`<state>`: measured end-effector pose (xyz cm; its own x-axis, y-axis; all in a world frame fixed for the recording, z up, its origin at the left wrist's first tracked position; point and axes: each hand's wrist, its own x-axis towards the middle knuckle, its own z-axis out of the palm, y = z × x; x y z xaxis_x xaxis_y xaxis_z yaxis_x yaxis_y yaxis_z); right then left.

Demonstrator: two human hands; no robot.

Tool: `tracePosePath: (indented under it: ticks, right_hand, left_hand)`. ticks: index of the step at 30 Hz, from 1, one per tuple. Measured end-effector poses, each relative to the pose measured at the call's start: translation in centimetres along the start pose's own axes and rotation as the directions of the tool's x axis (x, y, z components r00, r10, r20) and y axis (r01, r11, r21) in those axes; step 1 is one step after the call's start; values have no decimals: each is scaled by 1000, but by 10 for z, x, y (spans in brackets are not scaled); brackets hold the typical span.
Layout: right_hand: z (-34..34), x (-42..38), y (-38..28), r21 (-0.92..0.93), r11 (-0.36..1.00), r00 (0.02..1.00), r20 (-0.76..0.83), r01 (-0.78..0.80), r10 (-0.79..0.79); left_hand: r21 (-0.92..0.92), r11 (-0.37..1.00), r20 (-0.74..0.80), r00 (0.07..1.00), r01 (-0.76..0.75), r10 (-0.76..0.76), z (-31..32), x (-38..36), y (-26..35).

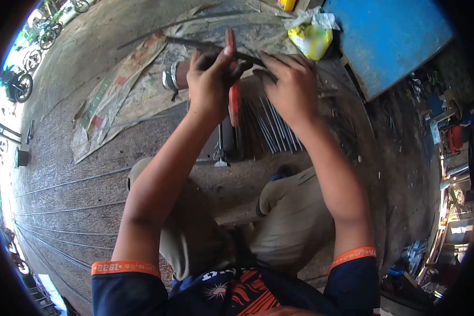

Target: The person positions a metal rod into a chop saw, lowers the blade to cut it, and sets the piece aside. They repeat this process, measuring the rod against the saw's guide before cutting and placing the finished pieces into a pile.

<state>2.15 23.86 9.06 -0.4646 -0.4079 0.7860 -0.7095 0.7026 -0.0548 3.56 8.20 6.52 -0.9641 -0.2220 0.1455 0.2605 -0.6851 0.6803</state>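
A long dark metal rod point(187, 41) is held up in front of me, slanting from upper left down to the right. My left hand point(211, 71) has its fingers wrapped round it near the middle, the thumb up beside a red bar-like tool point(234, 105) that stands behind the hand. Toward the rod's right end, my right hand point(289, 76) grips it with bent, blackened fingers. Below my hands several thin metal rods point(279, 126) lie side by side on the ground, next to a dark block.
A worn sheet point(108, 108) lies on the ground at left. At upper right are a blue board point(389, 37) and a yellow bag point(310, 41). Long thin rods point(73, 181) stretch across the left floor. Motorbikes point(23, 87) stand at the far left edge.
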Motion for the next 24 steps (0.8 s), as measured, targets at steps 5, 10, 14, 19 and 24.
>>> tracePosePath:
  ticks: [5,10,14,19,24]
  right_hand:
    - [4,-12,23,3,999,994,103,-34,33]
    - [20,-28,70,17,878,833,327,-478,447]
    - [78,-92,147,-75,819,726,421,-569,543]
    - [154,-213,173,-398,579,366,494,-711,789]
    - [218,-291,166,-531,419,100,527,-737,844]
  left_hand:
    - [87,995,103,993,42,-51,8,-7,-2]
    - [716,593,384,917,-370,109,-11,-1,0]
    - [644,-234,764,602,-728,231,-37,12,2]
    - [653,-180,757,629,-736,175,-58,30,6]
    - [800,38,589,796,-599,143,-65,30,4]
